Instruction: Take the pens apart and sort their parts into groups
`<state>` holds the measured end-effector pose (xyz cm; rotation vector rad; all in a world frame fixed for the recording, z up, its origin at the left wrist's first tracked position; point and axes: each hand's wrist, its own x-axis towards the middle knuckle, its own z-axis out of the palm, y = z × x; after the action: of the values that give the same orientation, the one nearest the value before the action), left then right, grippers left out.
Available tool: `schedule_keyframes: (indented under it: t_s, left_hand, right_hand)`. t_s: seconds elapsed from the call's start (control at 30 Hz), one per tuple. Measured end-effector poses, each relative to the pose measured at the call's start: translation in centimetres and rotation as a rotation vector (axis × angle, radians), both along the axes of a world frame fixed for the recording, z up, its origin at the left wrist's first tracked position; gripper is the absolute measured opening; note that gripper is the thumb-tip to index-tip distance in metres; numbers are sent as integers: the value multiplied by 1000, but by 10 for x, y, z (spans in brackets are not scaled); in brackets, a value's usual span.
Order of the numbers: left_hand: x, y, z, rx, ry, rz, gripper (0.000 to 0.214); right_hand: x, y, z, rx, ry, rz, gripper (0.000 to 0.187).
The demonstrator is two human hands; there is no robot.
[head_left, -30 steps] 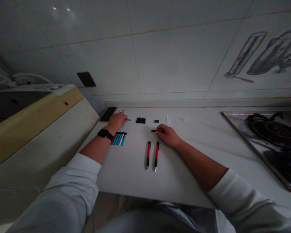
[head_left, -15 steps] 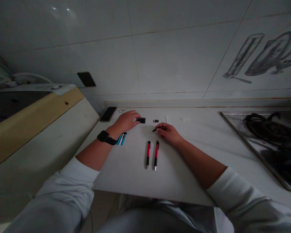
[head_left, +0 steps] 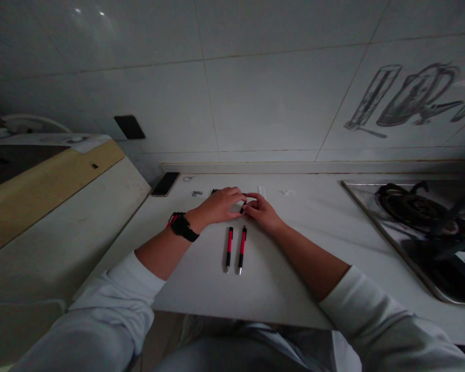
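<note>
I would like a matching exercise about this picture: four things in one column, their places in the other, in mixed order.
1. small black part
2. two red-and-black ballpoint pens
3. smartphone
4. smartwatch

A. on the left wrist
B. near the back left corner of the counter
C. in the fingers of the right hand
D. lying side by side on the counter

Pairs: 1-C, 2-D, 3-B, 4-A

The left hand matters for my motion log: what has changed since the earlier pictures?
The left hand moved right from the small springs, past the black tubes, to meet the right hand at its black piece; whether it holds anything is unclear. The red pens stayed put.
</note>
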<state>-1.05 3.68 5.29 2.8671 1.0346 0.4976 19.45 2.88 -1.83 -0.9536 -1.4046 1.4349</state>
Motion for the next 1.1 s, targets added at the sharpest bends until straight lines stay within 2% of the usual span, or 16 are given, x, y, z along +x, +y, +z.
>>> schedule_keyframes:
  t_s: [0.1, 0.2, 0.33, 0.47, 0.6, 0.77, 0.93, 1.1]
  left_hand:
    - [-11, 12, 4, 42, -28, 107, 39]
    - [-24, 30, 0, 77, -25, 250, 40]
    - [-34, 55, -20, 68, 41, 309, 41]
    - [-36, 70, -38, 39, 85, 317, 41]
    - [-37, 76, -44, 23, 105, 338, 41]
    - [-40, 80, -44, 32, 141, 346, 36]
    - [-39, 80, -44, 15, 135, 340, 45]
    - [-35, 78, -42, -5, 146, 338, 41]
  right_hand:
    - [-2, 0, 0, -26, -10, -39, 52]
    - [-2, 1, -1, -44, -28, -61, 45]
    - [-1, 2, -3, -40, -48, -53, 41]
    - [-1, 2, -3, -41, -48, -31, 41]
    - [-1, 3, -4, -25, -63, -23, 41]
    - [0, 2, -3, -13, -74, -10, 40]
    - [1, 3, -2, -17, -69, -8, 40]
    - [1, 3, -3, -22, -72, -6, 39]
